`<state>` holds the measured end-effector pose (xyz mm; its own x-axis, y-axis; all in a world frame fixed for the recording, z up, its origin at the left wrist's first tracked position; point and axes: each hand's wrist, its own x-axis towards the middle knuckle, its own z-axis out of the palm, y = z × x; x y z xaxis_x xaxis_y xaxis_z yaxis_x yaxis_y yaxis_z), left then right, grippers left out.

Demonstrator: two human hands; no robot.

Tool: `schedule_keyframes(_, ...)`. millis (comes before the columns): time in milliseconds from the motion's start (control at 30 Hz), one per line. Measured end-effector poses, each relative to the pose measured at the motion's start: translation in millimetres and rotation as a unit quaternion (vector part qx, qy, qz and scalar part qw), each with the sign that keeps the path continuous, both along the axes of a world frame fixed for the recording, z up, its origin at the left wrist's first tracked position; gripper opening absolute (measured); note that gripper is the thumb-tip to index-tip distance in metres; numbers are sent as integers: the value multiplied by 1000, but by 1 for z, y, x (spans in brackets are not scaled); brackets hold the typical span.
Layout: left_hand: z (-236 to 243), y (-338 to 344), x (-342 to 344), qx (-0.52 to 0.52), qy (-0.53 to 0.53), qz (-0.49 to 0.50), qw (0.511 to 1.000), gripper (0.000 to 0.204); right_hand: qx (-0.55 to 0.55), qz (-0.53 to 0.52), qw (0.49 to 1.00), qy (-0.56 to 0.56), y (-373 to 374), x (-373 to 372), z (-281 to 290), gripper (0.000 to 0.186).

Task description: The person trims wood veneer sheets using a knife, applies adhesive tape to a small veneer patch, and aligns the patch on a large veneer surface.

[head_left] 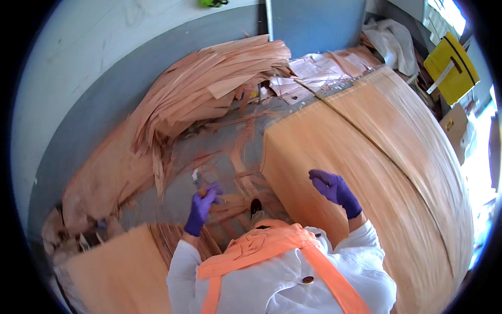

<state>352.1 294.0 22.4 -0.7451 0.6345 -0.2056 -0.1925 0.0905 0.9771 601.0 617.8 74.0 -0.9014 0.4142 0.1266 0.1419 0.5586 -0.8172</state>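
Observation:
My left hand [201,210], in a purple glove, is closed round a small tool with a brown handle. Its pale, blade-like tip [195,176] points away from me, too blurred to name the exact kind. My right hand [335,192], also gloved in purple, is raised near the left side of a large stack of wood veneer sheets [376,157]. Its fingers are stretched out and hold nothing that I can see. A long thin strip [366,137] lies across the top of that stack. I cannot tell whether the right hand touches the sheets.
A heap of loose veneer strips [209,78] leans along the grey and white wall. Scraps [243,152] litter the grey floor. Another veneer stack [117,275] stands at lower left. A yellow bin [451,68] and whitish cloth [391,44] are at far right.

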Motion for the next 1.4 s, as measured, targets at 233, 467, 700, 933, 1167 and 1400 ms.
schedule_keyframes(233,-85,-87,-156,-123,-177,195,957,32,-36,-145,987,66,93,-162,-9,31)
schedule_keyframes(467,-180,-94,-297,-212,-276,225,910,16,-154,-228,961,-33,168,-228,1,36)
schedule_keyframes(700,-155,76,-567,-227,-144,45,962,15,-214,-344,913,-50,196,-280,-11,36)
schedule_keyframes(933,-84,456,-722,-141,29,-135,980,36,-490,-457,734,108,164,-346,-16,38)
schedule_keyframes(1167,-35,755,-502,3,73,-543,837,30,-634,-418,377,531,194,-407,-124,36)
schedule_keyframes(1400,-10,871,-385,-96,45,-713,694,29,-461,-496,248,693,289,-412,-70,30)
